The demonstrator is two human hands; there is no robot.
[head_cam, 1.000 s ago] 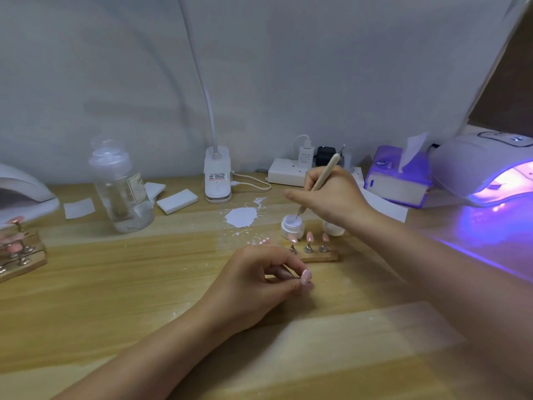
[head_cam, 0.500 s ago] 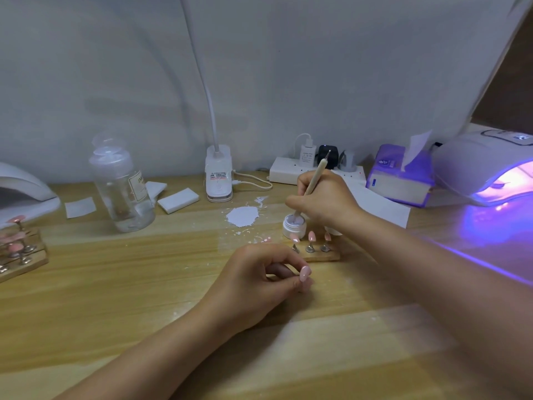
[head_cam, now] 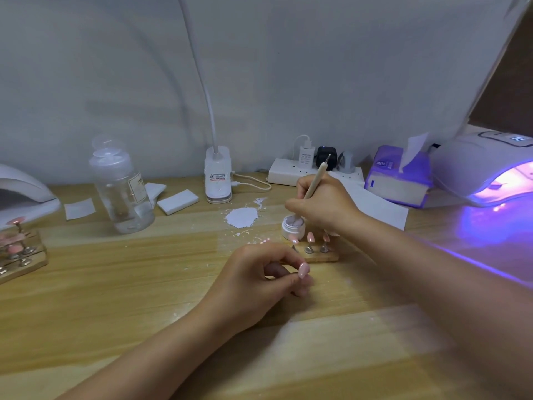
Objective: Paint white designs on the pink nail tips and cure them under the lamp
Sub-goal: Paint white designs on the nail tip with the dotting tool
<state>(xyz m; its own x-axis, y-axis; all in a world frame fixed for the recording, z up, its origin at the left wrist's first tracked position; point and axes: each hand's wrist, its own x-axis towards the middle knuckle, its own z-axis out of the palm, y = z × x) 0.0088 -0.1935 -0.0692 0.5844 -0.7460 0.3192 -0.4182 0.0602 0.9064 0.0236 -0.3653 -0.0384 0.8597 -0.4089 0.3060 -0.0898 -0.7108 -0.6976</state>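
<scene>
My left hand (head_cam: 256, 280) rests on the wooden table and pinches a pink nail tip (head_cam: 303, 269) on its small stand. My right hand (head_cam: 324, 204) grips a thin wooden-handled brush (head_cam: 315, 180), its lower end dipped into a small white pot of gel (head_cam: 292, 226). Just in front of the pot a small wooden holder (head_cam: 320, 256) carries three pink nail tips (head_cam: 310, 237) on metal pegs. The curing lamp (head_cam: 490, 166) glows purple at the far right.
A clear bottle (head_cam: 122, 186) stands at the left, with white pads (head_cam: 177, 201) beside it. A white clip lamp base (head_cam: 218, 176), a power strip (head_cam: 291, 173) and a purple tissue box (head_cam: 399, 176) line the wall. Another wooden holder (head_cam: 23, 255) and second lamp (head_cam: 20, 194) sit far left. White paint smear (head_cam: 241, 217) marks the table.
My right hand has lowered the brush into the white pot and tilted it more upright. My left hand stays in place with the nail tip.
</scene>
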